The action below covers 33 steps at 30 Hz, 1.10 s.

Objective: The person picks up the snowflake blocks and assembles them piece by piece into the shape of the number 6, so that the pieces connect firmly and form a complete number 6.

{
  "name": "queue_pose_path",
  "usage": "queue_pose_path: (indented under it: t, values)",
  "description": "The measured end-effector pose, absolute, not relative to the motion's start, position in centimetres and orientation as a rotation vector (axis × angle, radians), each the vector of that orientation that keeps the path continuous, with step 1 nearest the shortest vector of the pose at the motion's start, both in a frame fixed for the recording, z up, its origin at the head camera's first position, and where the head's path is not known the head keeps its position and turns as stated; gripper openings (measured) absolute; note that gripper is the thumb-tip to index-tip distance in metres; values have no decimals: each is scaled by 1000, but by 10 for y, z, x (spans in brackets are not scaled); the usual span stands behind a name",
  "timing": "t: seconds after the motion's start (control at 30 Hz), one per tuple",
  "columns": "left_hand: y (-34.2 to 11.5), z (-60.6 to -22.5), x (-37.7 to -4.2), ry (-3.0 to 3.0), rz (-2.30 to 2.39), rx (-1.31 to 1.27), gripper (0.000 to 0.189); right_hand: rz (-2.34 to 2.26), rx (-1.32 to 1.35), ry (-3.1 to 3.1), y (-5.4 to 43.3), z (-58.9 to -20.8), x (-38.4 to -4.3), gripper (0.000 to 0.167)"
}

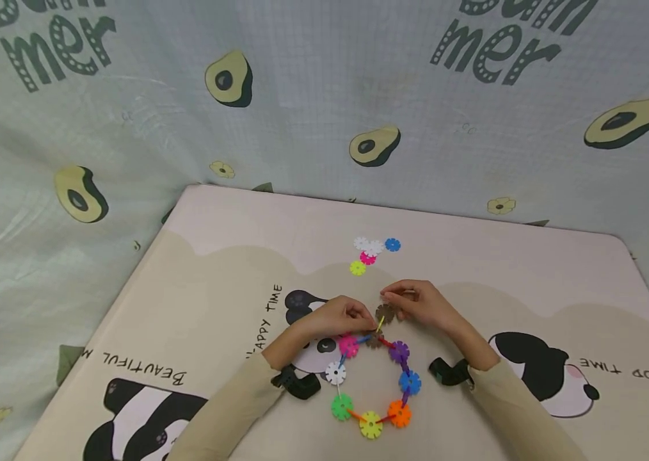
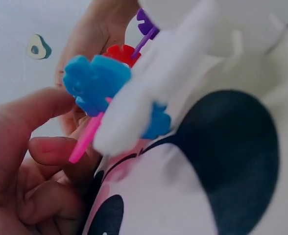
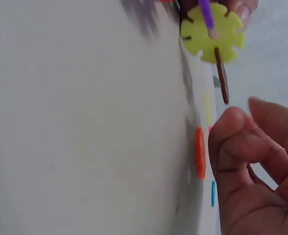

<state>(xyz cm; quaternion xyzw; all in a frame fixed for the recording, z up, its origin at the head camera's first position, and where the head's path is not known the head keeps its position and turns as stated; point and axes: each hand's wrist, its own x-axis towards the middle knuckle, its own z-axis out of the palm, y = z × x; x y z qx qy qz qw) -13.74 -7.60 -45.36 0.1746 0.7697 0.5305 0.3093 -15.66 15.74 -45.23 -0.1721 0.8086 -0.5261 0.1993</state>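
Note:
Notched plastic snowflake discs are joined edge to edge into a colourful ring, with a pink disc (image 1: pixel 349 346), a purple disc (image 1: pixel 399 351) and a green disc (image 1: pixel 342 406) among them. My left hand (image 1: pixel 343 317) pinches the ring's far side, by a brown disc there. From that point a yellow disc (image 3: pixel 222 32) sticks out, with another brown disc (image 1: pixel 384 314) slotted into its edge. Just beyond this brown disc is my right hand (image 1: pixel 419 301), thumb and forefinger parted and holding nothing. Blue and white discs blur across the left wrist view.
Past the hands lie several loose discs: a blue one (image 1: pixel 393 244), a yellow one (image 1: pixel 358 267), a pink one (image 1: pixel 367 258) and overlapping white ones (image 1: pixel 373 248). The table mat (image 1: pixel 232 224) carries printed pandas and a dog. A curtain with avocados (image 1: pixel 301 96) hangs behind its far edge.

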Motion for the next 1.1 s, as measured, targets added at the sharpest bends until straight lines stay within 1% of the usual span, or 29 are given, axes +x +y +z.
queue_pose_path:
  t: [0.13,0.3,0.4,0.53,0.7,0.87,1.0,1.1]
  values:
    - [-74,-455,-140,1997,1468,375,23,-1407,-557,2469,165,-452,-157,20]
    - [-70,-454,-146,2008,1519,343,27,-1331,-620,2606,166,-453,-158,28]
    - [-67,-454,-150,2013,1522,338,27,-1288,-610,2608,165,-454,-160,28]
    - [-62,-456,-152,2007,1517,361,25,-1256,-568,2583,165,-453,-161,25]
    - [-58,-455,-150,2020,1518,379,22,-1302,-516,2524,169,-451,-159,27]
    - [-59,-454,-148,2012,1522,311,23,-1293,-527,2501,177,-448,-153,18]
    - [-62,-454,-146,2014,1528,308,23,-1282,-596,2482,180,-448,-150,9]
    - [-63,-455,-145,2018,1542,303,23,-1305,-651,2456,179,-448,-149,9]
